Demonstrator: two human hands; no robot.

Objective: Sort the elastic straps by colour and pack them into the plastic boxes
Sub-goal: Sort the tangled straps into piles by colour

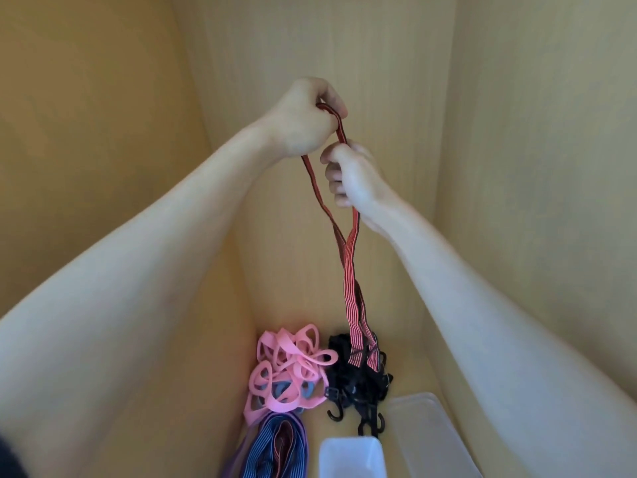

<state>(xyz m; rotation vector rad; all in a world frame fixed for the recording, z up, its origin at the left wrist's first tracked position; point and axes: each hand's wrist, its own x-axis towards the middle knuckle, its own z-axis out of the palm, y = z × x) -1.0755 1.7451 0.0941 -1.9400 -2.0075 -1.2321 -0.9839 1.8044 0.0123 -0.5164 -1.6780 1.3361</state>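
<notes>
My left hand (303, 119) is raised high and grips the folded top of a red striped elastic strap (351, 277). Just below it, my right hand (351, 174) pinches the same strap. The strap hangs down in a long loop, and its two ends reach a black tangle of hooked straps (358, 384) on the wooden surface. A heap of pink elastic bands (289, 367) lies left of the black tangle. A blue striped strap (269, 450) is coiled in front of the pink heap. A white plastic box (351, 457) stands at the bottom edge.
A clear plastic lid or box (427, 432) lies right of the white box. Light wooden walls (517, 167) close in the space on the left, back and right. A purple band (238, 457) lies beside the blue strap.
</notes>
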